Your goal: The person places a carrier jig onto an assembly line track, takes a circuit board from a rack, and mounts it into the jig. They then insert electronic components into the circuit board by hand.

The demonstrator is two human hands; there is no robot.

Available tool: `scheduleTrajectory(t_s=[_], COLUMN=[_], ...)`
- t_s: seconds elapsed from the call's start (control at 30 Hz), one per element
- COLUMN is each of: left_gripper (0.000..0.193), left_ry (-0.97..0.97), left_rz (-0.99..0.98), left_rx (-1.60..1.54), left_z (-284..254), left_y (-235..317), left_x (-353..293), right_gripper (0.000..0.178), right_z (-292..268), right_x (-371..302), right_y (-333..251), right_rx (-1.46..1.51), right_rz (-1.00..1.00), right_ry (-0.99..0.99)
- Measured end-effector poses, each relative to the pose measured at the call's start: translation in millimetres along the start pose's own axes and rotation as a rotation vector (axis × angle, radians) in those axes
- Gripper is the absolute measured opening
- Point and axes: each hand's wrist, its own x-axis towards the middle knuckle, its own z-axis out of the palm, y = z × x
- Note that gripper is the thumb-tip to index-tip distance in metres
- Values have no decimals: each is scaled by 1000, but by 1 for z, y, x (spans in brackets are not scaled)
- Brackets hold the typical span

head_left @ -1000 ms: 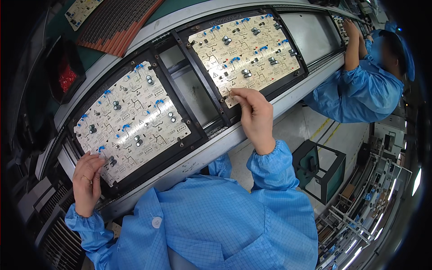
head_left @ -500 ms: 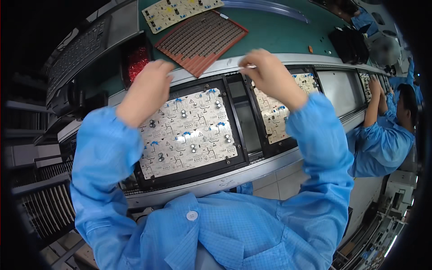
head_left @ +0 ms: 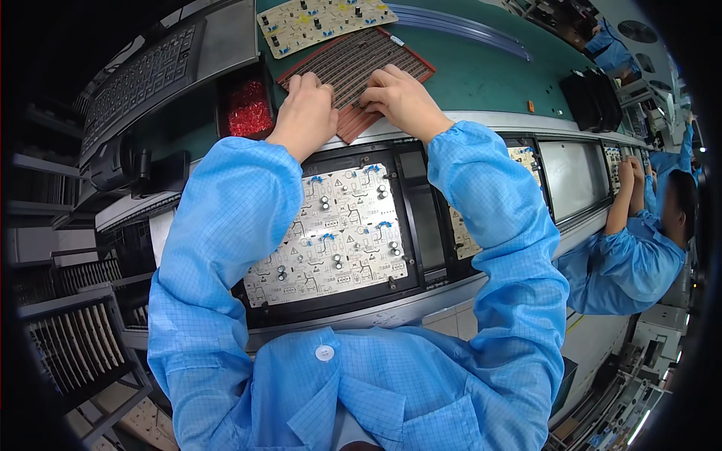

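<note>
Both hands reach over the near part of a red-brown ridged tray (head_left: 353, 68), which is lined with rows of small dark parts. My left hand (head_left: 307, 114) is at the tray's left edge, its fingers curled down and pressed together. My right hand (head_left: 402, 101) is at its right side, with thumb and fingers pinched on the rows. What lies between the fingertips is too small or hidden to tell. Below them a pale circuit board (head_left: 342, 233), with blue parts and small round capacitors, lies in a black frame (head_left: 410, 282). My left sleeve covers part of this board.
A dark box of red bits (head_left: 250, 109) stands left of the tray. Behind lies another populated board (head_left: 323, 22) beside clear plastic tubes (head_left: 466, 26). A second framed board (head_left: 465, 233) sits on the rail, partly behind my right sleeve. A co-worker (head_left: 632, 240) works further right.
Both hands have moved onto the ridged tray and come closer together, the left one moving right and up, the right one left. The whole view has shifted slightly.
</note>
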Motion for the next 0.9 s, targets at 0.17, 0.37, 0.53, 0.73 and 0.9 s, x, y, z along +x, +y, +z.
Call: scheduleTrajectory(t_s=[0.17,0.37,0.53,0.73,0.9], left_gripper=[16,15,23,21,18], left_ry=[116,95,59,107,281], left_rz=[8,-42,-6,5,267], left_rx=[3,50,62,-110,-134], left_z=[14,21,24,-14,-56], left_y=[-2,-2,-3,12,15], left_x=[3,6,9,-5,-44], right_gripper=[11,9,13,16,10], right_z=[4,17,8,-113,-217], right_x=[4,7,7,0,21], right_y=[-1,2,-2,-114,-301], right_rx=[-32,-48,49,1085,-787], right_rz=[-46,-95,-87,44,633], right_ry=[-6,-1,60,128,-605])
